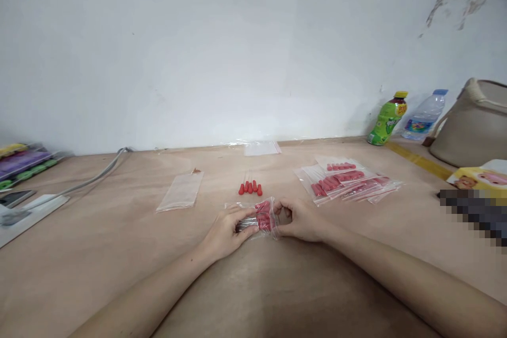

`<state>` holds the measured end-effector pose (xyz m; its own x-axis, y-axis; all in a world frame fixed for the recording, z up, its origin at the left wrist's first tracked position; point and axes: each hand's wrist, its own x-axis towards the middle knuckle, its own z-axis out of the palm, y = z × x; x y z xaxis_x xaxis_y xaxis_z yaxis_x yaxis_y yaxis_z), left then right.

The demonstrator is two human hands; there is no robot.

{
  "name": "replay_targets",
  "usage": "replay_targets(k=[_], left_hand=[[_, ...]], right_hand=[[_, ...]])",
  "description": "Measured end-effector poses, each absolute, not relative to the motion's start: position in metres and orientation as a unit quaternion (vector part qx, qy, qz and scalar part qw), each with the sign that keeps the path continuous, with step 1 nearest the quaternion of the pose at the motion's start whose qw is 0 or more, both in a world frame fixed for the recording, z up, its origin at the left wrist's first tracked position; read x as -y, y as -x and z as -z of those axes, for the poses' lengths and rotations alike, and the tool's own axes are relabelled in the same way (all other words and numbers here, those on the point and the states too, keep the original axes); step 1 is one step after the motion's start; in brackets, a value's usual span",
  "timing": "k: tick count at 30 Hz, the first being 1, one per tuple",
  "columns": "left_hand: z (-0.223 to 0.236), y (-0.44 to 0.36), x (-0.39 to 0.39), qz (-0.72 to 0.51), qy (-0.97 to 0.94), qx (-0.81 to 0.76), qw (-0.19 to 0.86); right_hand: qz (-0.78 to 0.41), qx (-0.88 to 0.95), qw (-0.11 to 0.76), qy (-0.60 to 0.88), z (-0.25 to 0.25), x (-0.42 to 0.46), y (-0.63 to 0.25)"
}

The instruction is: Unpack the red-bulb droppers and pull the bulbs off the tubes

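Between my two hands lies a clear plastic bag (264, 217) with several red-handled, thin metal-shafted tools inside, their handles toward the right end. My left hand (232, 227) holds the bag's left part, thumb and fingers pressed on it around the metal shafts. At the bag's right edge, my right hand (295, 217) pinches the plastic between thumb and fingers. Just beyond the bag, several loose tools with red handles (250, 187) lie in a row, thin shafts pointing away from me. Whether the bag's edge is sealed I cannot tell.
To the right lies a pile of filled bags (344, 182). Flat clear bags (181, 191) rest at the left, and another clear bag (261, 148) lies by the wall. A green bottle (387, 119), a water bottle (425, 116) and a beige basket (467, 127) stand back right; a cable (95, 175) runs left.
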<state>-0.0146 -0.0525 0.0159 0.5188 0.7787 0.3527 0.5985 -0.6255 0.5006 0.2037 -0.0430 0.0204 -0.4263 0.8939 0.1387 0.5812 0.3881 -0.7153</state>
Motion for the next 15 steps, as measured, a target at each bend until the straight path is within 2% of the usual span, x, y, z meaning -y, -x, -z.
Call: replay_targets(k=[5,11,15], left_hand=[[-0.0129,0.0173,0.0488,-0.272,-0.872,-0.374,0.163],[-0.0086,0.0205,0.0435,-0.291,-0.895,-0.312,0.129],[-0.0075,0.0213,0.0422,-0.289,-0.899,-0.305,0.125]], right_hand=[[-0.297,0.784,0.276,0.47,-0.0183,0.0444,-0.2046],[-0.45,0.736,0.295,0.411,-0.0124,0.043,-0.1993],[-0.429,0.754,0.263,0.422,-0.0156,0.0425,-0.1995]])
